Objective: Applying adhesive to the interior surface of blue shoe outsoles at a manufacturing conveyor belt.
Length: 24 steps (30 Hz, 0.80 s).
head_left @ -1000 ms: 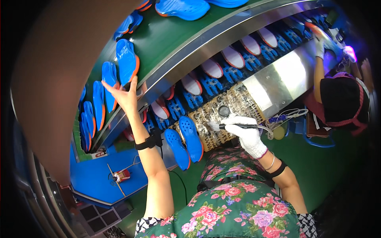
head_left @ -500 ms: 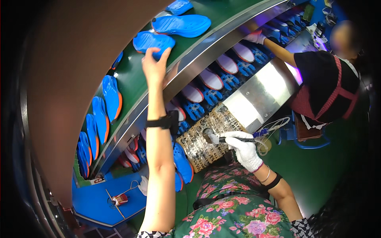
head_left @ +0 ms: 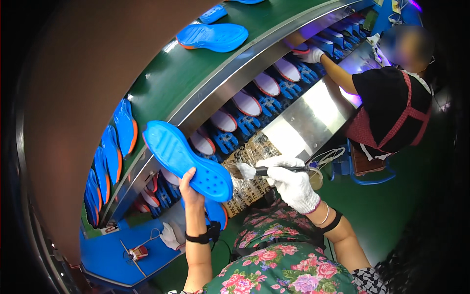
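Sole (head_left: 182, 156) slants lengthwise, holed end toward lower right.

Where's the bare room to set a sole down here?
Green belt, between the upper soles and the left row of soles; metal plate, between the taped cardboard and the co-worker. Crowded: the belt's left end, the lower line of pale soles, and around the held sole and brush.

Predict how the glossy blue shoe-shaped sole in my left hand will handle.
The glossy blue shoe-shaped sole is probably fairly stiff: it shows no clear sag beyond the grip of the bare left hand. It is likely light for its size, as one hand holds it up by an edge. Its shiny face may be a bit slippery.
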Available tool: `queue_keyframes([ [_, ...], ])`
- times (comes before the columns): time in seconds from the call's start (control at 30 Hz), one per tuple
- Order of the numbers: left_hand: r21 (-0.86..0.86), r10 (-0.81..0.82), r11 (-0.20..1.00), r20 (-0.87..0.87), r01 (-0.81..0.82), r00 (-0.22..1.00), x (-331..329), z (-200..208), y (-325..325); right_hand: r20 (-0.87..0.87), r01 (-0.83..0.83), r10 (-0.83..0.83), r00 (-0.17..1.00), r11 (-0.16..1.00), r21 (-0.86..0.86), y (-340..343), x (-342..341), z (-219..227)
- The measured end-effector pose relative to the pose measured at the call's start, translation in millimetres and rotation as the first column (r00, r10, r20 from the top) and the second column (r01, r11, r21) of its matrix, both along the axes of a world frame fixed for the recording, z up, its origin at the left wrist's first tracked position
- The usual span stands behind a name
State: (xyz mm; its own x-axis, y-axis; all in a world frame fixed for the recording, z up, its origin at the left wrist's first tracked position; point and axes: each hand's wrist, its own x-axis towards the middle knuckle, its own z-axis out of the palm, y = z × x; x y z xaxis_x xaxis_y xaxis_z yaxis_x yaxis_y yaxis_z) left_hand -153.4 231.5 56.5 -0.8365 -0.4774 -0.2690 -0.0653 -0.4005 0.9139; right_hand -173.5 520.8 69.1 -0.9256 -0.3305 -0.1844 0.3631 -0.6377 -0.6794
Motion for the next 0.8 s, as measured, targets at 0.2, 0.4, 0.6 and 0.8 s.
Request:
queue_keyframes([
  [0.2, 0.367, -0.364, 0.859, -0.052, 0.357, 0.930, 31.5, -27.9, 23.6, -0.430, 0.036, 0.047, 0.902, 0.982, 0.184, -25.3, -16.0, 43.4],
  [0.4, 0.504, -0.225, 0.804, -0.232, 0.315, 0.946, 33.4, -20.1, 76.1, -0.688, 0.306, 0.018, 0.726, 0.887, 0.347, -40.4, -16.2, 46.2],
  [0.6, 0.597, -0.213, 0.733, -0.255, 0.327, 0.943, 25.6, -18.9, 86.1, -0.831, 0.480, 0.054, 0.554, 0.795, 0.372, -41.9, -31.5, 32.4],
  [0.8, 0.277, -0.325, 0.908, -0.014, 0.315, 0.946, 23.4, -8.7, 105.8, -0.910, 0.550, 0.171, 0.378, 0.749, 0.369, -44.9, -19.1, 24.4],
])
